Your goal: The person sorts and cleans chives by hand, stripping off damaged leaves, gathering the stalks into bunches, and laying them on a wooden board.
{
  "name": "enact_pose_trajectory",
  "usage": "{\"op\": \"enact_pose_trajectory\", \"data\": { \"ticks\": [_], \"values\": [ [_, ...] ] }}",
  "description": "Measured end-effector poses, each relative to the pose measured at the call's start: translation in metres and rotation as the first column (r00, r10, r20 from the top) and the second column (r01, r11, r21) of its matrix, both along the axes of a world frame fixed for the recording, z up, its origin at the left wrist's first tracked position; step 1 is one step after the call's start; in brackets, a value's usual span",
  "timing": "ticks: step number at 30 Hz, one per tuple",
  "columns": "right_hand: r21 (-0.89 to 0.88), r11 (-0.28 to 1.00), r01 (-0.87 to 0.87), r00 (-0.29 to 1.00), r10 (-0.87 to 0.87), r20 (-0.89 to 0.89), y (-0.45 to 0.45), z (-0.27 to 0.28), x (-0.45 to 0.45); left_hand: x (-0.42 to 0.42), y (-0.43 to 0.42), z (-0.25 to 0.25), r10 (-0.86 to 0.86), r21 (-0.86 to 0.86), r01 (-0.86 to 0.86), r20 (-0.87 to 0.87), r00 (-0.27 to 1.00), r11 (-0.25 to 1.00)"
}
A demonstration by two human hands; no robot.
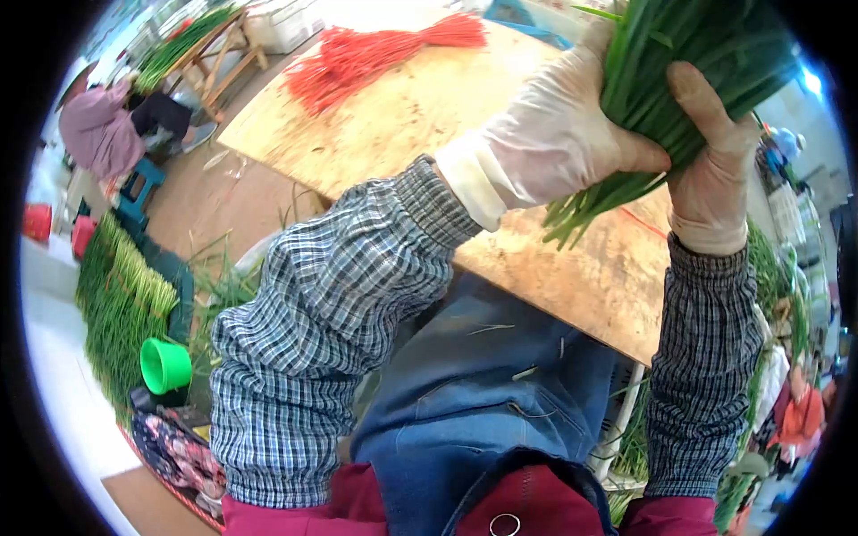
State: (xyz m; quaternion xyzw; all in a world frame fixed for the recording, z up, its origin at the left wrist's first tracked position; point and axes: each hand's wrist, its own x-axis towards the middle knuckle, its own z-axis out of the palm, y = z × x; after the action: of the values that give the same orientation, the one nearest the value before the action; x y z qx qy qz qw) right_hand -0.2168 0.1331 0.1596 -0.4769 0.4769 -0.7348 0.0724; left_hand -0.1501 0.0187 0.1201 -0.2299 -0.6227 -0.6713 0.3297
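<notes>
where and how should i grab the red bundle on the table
Probably grip the red bundle at its narrow neck toward the right end, from above, fingers across it: strands gather there, while the left end fans out. Left hand and right hand both hold the green bundle, so free one first.

A bright light (811, 81) shines right of a wooden table (393, 143), blue stool (136, 192) and brown floor (192, 214).

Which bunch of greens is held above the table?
The bunch between left hand and right hand; the heap by the green bucket lies off the table.
</notes>
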Motion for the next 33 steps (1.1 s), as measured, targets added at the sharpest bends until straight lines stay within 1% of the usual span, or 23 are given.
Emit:
{"op": "enact_pose_trajectory", "data": {
  "ticks": [2,3,5,6,8,10,12,13,15,16,18,20,21,22,24,26,27,28,29,30,31,32,33],
  "values": [
    [0.028,0.998,0.049,0.997,-0.047,-0.056,0.013,0.007,0.004,0.008,0.007,0.010,0.145,-0.089,-0.137,0.092,0.985,0.987],
    [0.049,0.995,0.084,0.994,-0.080,-0.072,0.021,0.004,0.000,0.005,0.010,0.010,0.191,-0.185,-0.164,0.136,0.972,0.969],
    [0.104,0.985,0.137,0.989,-0.131,-0.067,0.029,-0.016,-0.007,-0.006,0.011,-0.010,0.131,-0.203,-0.110,0.092,0.987,0.973],
    [0.085,0.991,0.104,0.994,-0.102,-0.025,0.031,-0.025,-0.006,-0.008,0.011,-0.018,0.108,-0.214,-0.079,0.131,0.985,0.974],
    [0.178,0.977,0.115,0.992,-0.124,0.037,0.043,-0.043,-0.006,-0.003,0.016,-0.028,0.071,-0.238,-0.006,0.267,0.961,0.971],
    [0.154,0.987,0.039,0.982,-0.066,0.178,0.047,-0.054,-0.008,-0.007,0.020,-0.032,0.025,-0.174,0.036,0.333,0.943,0.984],
    [0.155,0.987,0.049,0.976,-0.080,0.201,0.049,-0.059,-0.012,-0.015,0.024,-0.032,-0.031,-0.134,0.088,0.377,0.926,0.987],
    [0.158,0.986,0.057,0.974,-0.089,0.210,0.050,-0.059,-0.013,-0.014,0.028,-0.026,0.059,-0.219,0.036,0.409,0.911,0.975],
    [0.121,0.983,0.138,0.967,-0.160,0.197,0.049,-0.040,0.015,0.005,0.030,-0.005,-0.047,-0.140,0.112,0.399,0.916,0.984],
    [0.124,0.975,0.185,0.969,-0.202,0.141,0.050,-0.040,0.018,0.007,0.032,-0.005,-0.101,-0.099,0.153,0.404,0.909,0.983],
    [0.174,0.936,0.306,0.942,-0.324,0.083,0.052,-0.032,0.030,0.008,0.029,-0.003,-0.008,-0.269,0.083,0.267,0.964,0.960],
    [0.125,0.961,0.246,0.940,-0.269,0.212,0.055,-0.019,0.025,0.006,0.034,0.021,0.086,-0.395,0.084,0.393,0.916,0.915],
    [0.106,0.976,0.188,0.925,-0.213,0.315,0.064,-0.011,0.009,-0.005,0.045,0.033,0.031,-0.350,0.126,0.410,0.912,0.928],
    [0.157,0.979,0.130,0.869,-0.189,0.458,0.071,-0.010,-0.007,-0.014,0.052,0.037,-0.066,-0.224,0.213,0.526,0.848,0.951],
    [0.193,0.981,0.009,0.772,-0.130,0.622,0.075,-0.019,-0.034,-0.043,0.054,0.030,-0.067,-0.176,0.250,0.677,0.732,0.952],
    [0.294,0.956,0.012,0.708,-0.216,0.673,0.081,-0.048,-0.062,-0.070,0.059,0.003,-0.076,-0.117,0.243,0.748,0.660,0.963],
    [0.338,0.938,0.073,0.649,-0.302,0.698,0.080,-0.055,-0.061,-0.077,0.062,-0.010,-0.143,-0.009,0.236,0.772,0.620,0.972],
    [0.372,0.924,0.092,0.687,-0.330,0.648,0.087,-0.065,-0.060,-0.085,0.063,-0.025,-0.120,-0.031,0.245,0.807,0.578,0.969],
    [0.376,0.922,0.090,0.642,-0.342,0.686,0.085,-0.091,-0.075,-0.090,0.064,-0.036,-0.019,-0.126,0.224,0.834,0.552,0.966],
    [0.392,0.912,0.121,0.595,-0.383,0.707,0.081,-0.112,-0.082,-0.098,0.063,-0.054,-0.031,-0.087,0.204,0.858,0.513,0.975],
    [0.322,0.938,0.129,0.516,-0.341,0.786,0.080,-0.120,-0.082,-0.100,0.065,-0.063,-0.013,-0.090,0.184,0.870,0.493,0.979],
    [0.329,0.935,0.133,0.502,-0.349,0.791,0.078,-0.138,-0.092,-0.108,0.064,-0.077,-0.003,-0.084,0.172,0.894,0.449,0.981],
    [0.283,0.950,0.134,0.442,-0.313,0.841,0.078,-0.143,-0.093,-0.107,0.065,-0.080,-0.079,0.005,0.163,0.889,0.451,0.987]
  ]
}}
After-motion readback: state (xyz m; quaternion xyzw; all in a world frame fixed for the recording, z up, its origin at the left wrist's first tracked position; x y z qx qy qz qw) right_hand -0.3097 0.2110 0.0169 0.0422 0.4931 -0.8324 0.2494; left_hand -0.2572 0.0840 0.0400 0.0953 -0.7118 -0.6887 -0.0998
